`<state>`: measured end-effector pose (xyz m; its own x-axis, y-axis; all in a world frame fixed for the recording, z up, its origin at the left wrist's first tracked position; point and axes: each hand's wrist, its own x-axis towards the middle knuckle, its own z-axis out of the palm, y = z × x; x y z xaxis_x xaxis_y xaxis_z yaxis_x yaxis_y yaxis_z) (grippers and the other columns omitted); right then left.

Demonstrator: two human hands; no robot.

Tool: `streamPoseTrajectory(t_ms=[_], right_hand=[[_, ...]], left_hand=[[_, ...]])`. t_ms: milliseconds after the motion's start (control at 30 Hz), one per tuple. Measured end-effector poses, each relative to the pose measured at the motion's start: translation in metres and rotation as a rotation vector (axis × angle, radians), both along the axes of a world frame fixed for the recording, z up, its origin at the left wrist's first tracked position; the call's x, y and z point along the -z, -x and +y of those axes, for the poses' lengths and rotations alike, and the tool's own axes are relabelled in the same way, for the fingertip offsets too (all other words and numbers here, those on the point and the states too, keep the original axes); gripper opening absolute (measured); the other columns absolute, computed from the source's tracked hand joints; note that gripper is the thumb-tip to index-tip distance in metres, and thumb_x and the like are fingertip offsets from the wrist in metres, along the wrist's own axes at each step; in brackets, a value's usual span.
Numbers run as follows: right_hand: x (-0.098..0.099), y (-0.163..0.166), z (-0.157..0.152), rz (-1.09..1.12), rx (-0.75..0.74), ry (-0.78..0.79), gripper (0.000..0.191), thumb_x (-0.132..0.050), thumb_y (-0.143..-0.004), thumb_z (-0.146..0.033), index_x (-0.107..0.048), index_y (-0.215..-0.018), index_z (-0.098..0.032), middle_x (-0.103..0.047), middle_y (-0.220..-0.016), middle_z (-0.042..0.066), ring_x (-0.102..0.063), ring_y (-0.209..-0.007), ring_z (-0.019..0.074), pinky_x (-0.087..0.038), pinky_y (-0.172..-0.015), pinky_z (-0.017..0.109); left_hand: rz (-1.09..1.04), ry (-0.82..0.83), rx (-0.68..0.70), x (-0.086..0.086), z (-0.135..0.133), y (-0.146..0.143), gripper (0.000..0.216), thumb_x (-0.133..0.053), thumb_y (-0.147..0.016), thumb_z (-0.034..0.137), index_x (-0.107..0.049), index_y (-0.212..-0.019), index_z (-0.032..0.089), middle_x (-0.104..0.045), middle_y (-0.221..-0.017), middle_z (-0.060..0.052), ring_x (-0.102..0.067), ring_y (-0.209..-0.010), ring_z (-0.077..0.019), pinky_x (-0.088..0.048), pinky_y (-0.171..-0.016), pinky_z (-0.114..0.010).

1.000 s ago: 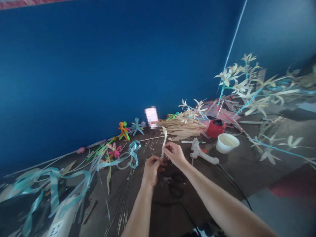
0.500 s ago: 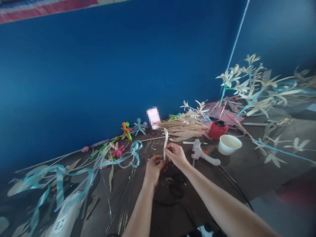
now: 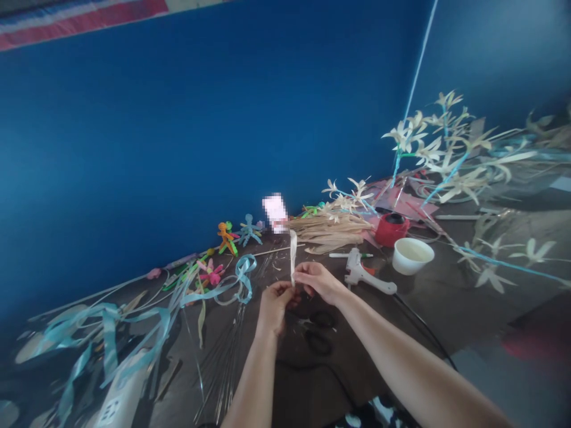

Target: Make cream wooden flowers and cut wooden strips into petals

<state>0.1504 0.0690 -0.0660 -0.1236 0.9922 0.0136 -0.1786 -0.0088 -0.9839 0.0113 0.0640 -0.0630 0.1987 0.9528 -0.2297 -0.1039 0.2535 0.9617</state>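
Observation:
Between my hands a pale, narrow strip [image 3: 293, 252], which looks like dried leaf or husk, stands upright. My left hand [image 3: 274, 302] pinches its lower end with thumb and fingers. My right hand [image 3: 316, 280] grips the strip just above, from the right side. The fingertips hide the strip's bottom. Black-handled scissors [image 3: 319, 342] lie on the table below my hands. A white glue gun [image 3: 363, 273] with a black cord rests to the right of my right hand. Behind the strip is a bundle of dry tan strips [image 3: 339, 233].
A white cup [image 3: 413, 257] and a red roll [image 3: 391, 230] stand at the right, near pale flowers [image 3: 428, 148] on blue stems. Thin wires [image 3: 229, 356], light-blue ribbon [image 3: 109, 333] and a white power strip [image 3: 122, 392] lie left. Small pipe-cleaner figures [image 3: 226, 238] are by the blue wall [image 3: 223, 119].
The strip has straightened to a more upright stance, and my right hand has turned slightly lower and flatter around it. The whole view has shifted a little.

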Motion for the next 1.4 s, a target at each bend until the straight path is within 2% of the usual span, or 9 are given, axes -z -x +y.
streamPoseTrajectory(t_ms=[133, 233, 533, 767, 933, 1200, 1400], right_hand=[[0.005, 0.002, -0.001, -0.141, 0.029, -0.031, 0.017, -0.06, -0.065, -0.032, -0.055, -0.066, -0.015, -0.051, -0.05, -0.004, -0.037, -0.035, 0.0037, -0.026, -0.032, 0.014], [0.008, 0.002, 0.0, -0.164, 0.038, -0.043, 0.016, -0.059, -0.066, -0.031, -0.056, -0.065, -0.015, -0.052, -0.05, -0.004, -0.04, -0.036, 0.0048, -0.028, -0.033, 0.015], [0.001, 0.002, -0.004, -0.051, 0.021, -0.011, 0.021, -0.059, -0.066, -0.035, -0.056, -0.062, -0.014, -0.044, -0.041, -0.007, -0.036, -0.033, 0.0041, -0.026, -0.034, 0.016], [0.002, -0.004, 0.001, 0.064, 0.125, 0.029, 0.021, -0.058, -0.066, -0.033, -0.053, -0.06, -0.014, -0.048, -0.045, -0.006, -0.035, -0.032, 0.0033, -0.024, -0.031, 0.016], [0.003, -0.006, 0.001, 0.07, 0.081, 0.058, 0.022, -0.061, -0.063, -0.034, -0.053, -0.059, -0.014, -0.043, -0.042, -0.007, -0.03, -0.032, 0.0029, -0.022, -0.032, 0.016], [0.004, -0.001, -0.004, 0.001, 0.026, 0.047, 0.019, -0.061, -0.063, -0.032, -0.056, -0.061, -0.014, -0.04, -0.039, -0.008, -0.029, -0.033, 0.0032, -0.018, -0.032, 0.016], [0.003, -0.001, -0.003, 0.05, 0.009, 0.063, 0.017, -0.061, -0.063, -0.03, -0.057, -0.064, -0.014, -0.045, -0.043, -0.007, -0.031, -0.033, 0.0029, -0.021, -0.032, 0.015]], left_hand=[[0.02, -0.035, 0.017, 0.001, 0.001, 0.002, 0.016, -0.064, -0.06, 0.024, -0.061, -0.07, 0.011, -0.063, -0.059, -0.002, -0.056, -0.049, -0.0104, -0.04, -0.045, -0.018], [0.013, -0.038, 0.028, 0.003, 0.001, 0.003, 0.015, -0.063, -0.06, 0.022, -0.061, -0.071, 0.012, -0.063, -0.061, -0.002, -0.057, -0.05, -0.0107, -0.041, -0.047, -0.019], [0.002, -0.027, 0.027, 0.004, 0.002, 0.004, 0.018, -0.065, -0.059, 0.024, -0.059, -0.072, 0.013, -0.064, -0.064, -0.003, -0.057, -0.05, -0.0108, -0.042, -0.047, -0.019], [0.078, -0.032, 0.03, 0.003, 0.0, 0.002, 0.02, -0.066, -0.057, 0.024, -0.061, -0.072, 0.012, -0.064, -0.065, -0.005, -0.058, -0.052, -0.0126, -0.043, -0.047, -0.02], [0.032, -0.024, -0.003, -0.002, -0.002, 0.0, 0.021, -0.062, -0.061, 0.029, -0.062, -0.077, 0.014, -0.063, -0.069, -0.004, -0.059, -0.062, -0.0143, -0.043, -0.045, -0.02], [0.083, -0.066, 0.028, -0.005, -0.002, 0.001, 0.022, -0.066, -0.058, 0.031, -0.062, -0.069, 0.013, -0.058, -0.058, 0.0, -0.054, -0.053, -0.0106, -0.042, -0.046, -0.019], [0.135, -0.098, 0.002, -0.002, -0.001, 0.002, 0.02, -0.065, -0.06, 0.031, -0.061, -0.067, 0.013, -0.058, -0.054, 0.0, -0.053, -0.049, -0.0106, -0.041, -0.046, -0.019]])
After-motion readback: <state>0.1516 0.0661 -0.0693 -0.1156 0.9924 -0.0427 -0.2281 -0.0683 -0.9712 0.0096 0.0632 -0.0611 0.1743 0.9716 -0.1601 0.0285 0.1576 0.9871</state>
